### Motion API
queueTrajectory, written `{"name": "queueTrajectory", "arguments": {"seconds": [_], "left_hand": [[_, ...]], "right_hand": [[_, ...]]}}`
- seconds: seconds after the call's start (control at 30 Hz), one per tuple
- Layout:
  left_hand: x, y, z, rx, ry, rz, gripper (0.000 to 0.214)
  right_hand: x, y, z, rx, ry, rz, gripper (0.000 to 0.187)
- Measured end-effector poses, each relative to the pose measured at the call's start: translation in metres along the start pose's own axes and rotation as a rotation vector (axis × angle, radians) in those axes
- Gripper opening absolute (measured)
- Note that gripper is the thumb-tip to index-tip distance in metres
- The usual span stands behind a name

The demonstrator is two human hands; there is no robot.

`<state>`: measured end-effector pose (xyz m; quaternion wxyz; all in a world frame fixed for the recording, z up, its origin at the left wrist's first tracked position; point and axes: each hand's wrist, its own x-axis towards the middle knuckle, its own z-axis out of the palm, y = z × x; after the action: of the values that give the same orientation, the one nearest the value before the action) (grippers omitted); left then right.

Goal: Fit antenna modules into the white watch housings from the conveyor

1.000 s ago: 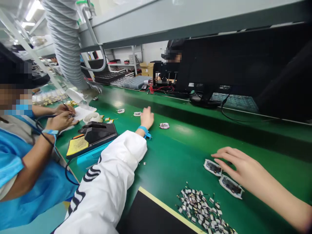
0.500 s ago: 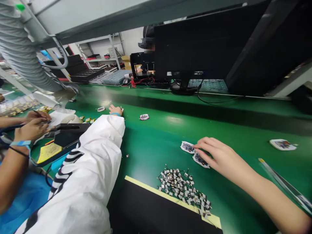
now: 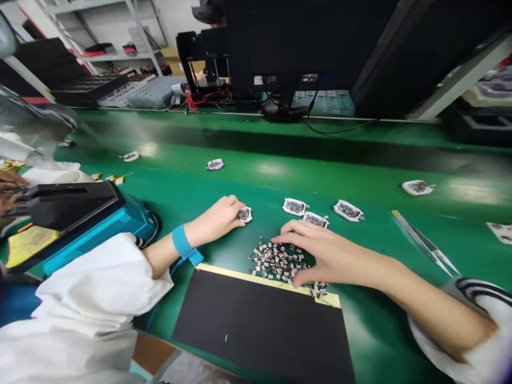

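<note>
My left hand rests on the green belt with its fingers curled on a small white-edged circuit board. It wears a blue wrist strap. My right hand is spread, palm down, over a heap of tiny grey and white components, fingers apart. Three more small boards lie just beyond it: one, a second by my fingertips, and a third.
A black mat lies near me. Metal tweezers rest at right. Other boards sit farther out. A teal and black device stands at left, beside a co-worker's hand. A monitor base is behind.
My left hand has drawn back from the far belt toward me, bringing a board. My right hand has moved off the boards onto the component heap. The view has swung right and down.
</note>
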<state>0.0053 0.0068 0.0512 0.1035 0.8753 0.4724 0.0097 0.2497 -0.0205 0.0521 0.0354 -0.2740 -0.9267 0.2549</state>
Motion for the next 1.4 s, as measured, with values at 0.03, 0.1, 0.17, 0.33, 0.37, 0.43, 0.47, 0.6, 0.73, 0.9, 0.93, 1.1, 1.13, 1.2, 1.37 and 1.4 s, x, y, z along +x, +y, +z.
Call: {"name": "queueTrajectory", "arguments": {"seconds": [0.03,0.1,0.17,0.33,0.37,0.43,0.47,0.6,0.73,0.9,0.93,1.1,1.13,1.2,1.37,1.4], "left_hand": [[-0.006,0.003,0.009,0.024,0.031,0.003,0.035],[-0.018,0.008,0.018,0.036,0.152,0.03,0.038],[-0.031,0.015,0.019,-0.031,0.26,0.13,0.032],[-0.069,0.045,0.029,-0.202,0.082,0.637,0.025],[-0.074,0.049,0.034,-0.213,0.038,0.68,0.026],[-0.08,0.055,0.044,-0.237,-0.021,0.722,0.026],[-0.081,0.056,0.048,-0.253,-0.035,0.742,0.026],[-0.076,0.055,0.049,-0.329,0.031,0.775,0.022],[-0.069,0.047,0.037,-0.219,0.205,0.571,0.022],[-0.063,0.043,0.033,0.139,0.245,0.567,0.023],[-0.063,0.043,0.033,0.168,0.253,0.574,0.022],[-0.065,0.041,0.031,0.097,0.195,0.552,0.018],[-0.066,0.039,0.028,0.04,0.177,0.531,0.017],[-0.065,0.034,0.02,-0.098,0.186,0.463,0.015],[-0.045,0.009,0.006,-0.261,0.425,0.131,0.011],[-0.039,0.002,0.008,-0.257,0.452,0.088,0.012]], "right_hand": [[-0.012,-0.001,0.005,-0.015,0.02,0.025,0.07],[-0.031,-0.002,0.021,-0.066,0.091,0.099,0.082],[-0.038,-0.002,0.038,-0.12,0.128,0.133,0.084],[-0.02,0.004,0.05,-0.164,0.163,0.069,0.08],[-0.015,0.006,0.048,-0.165,0.163,0.054,0.079],[-0.007,0.009,0.044,-0.166,0.162,0.035,0.077],[-0.005,0.01,0.043,-0.168,0.16,0.032,0.076],[-0.009,0.012,0.043,-0.178,0.16,0.031,0.076],[-0.015,0.009,0.036,-0.208,0.246,0.01,0.073],[0.016,0.006,0.011,-0.248,0.482,0.016,0.026],[0.027,0.007,0.008,-0.24,0.501,0.021,0.022],[0.076,0.021,0.006,-0.144,0.464,0.071,0.02],[0.083,0.024,0.008,-0.123,0.432,0.083,0.02],[0.092,0.028,0.012,-0.086,0.362,0.085,0.025],[0.101,0.025,0.016,-0.025,0.26,-0.047,0.029],[0.103,0.024,0.016,-0.036,0.258,-0.076,0.025]]}}
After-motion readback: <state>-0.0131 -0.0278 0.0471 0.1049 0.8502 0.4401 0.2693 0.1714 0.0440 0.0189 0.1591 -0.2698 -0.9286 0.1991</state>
